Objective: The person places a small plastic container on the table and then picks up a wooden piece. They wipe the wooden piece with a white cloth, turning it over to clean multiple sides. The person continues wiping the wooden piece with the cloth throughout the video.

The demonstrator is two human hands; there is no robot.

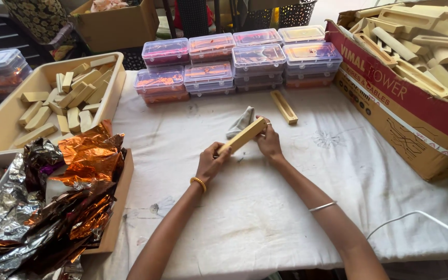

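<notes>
White-clothed table (265, 207), plastic boxes (234, 65), wooden piece (284, 107)

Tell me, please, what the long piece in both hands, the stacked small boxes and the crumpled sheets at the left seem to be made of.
The long piece, held by the left hand and right hand, looks like pale unfinished wood: matte, straight-edged. The stacked boxes seem clear plastic; their contents show through. The crumpled sheets look like metallic foil, copper and silver, shiny and creased.

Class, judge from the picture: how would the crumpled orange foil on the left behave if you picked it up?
The orange foil probably feels very light and floppy, since it lies in thin crinkled folds. Its shiny surface suggests it is slippery, and it likely tears easily.
</notes>
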